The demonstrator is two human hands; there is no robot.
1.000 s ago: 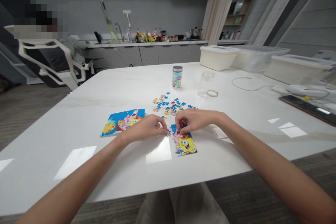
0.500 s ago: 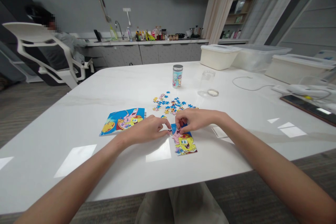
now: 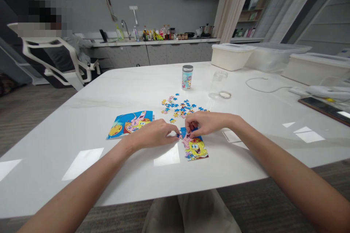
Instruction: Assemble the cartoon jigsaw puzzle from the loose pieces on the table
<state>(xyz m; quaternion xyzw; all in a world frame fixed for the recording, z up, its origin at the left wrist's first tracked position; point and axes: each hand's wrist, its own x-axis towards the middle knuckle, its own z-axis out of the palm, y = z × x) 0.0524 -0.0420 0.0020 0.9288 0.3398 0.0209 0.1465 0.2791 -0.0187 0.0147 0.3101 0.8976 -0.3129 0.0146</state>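
Note:
An assembled jigsaw puzzle section (image 3: 197,148) with a yellow cartoon sponge and a pink figure lies on the white table, near its front edge. My left hand (image 3: 158,133) is at its upper left edge, thumb and index finger pinched on a small puzzle piece (image 3: 179,136). My right hand (image 3: 201,123) has its fingers curled onto the section's top part, gripping it and hiding some of it. Loose puzzle pieces (image 3: 183,107) are scattered just beyond my hands. A picture sheet (image 3: 128,124) with the same characters lies left, partly behind my left hand.
A printed jar with a metal lid (image 3: 187,77) stands behind the pieces. Right of it are a clear jar (image 3: 218,80) and a ring-shaped lid (image 3: 225,95). Storage boxes (image 3: 231,57), a cable (image 3: 269,89) and a dark tablet (image 3: 325,110) occupy the right. A person sits on a white chair (image 3: 57,63).
The whole view has shifted slightly, so things appear a little further right. Both hands keep nearly the same places and grips at the puzzle section.

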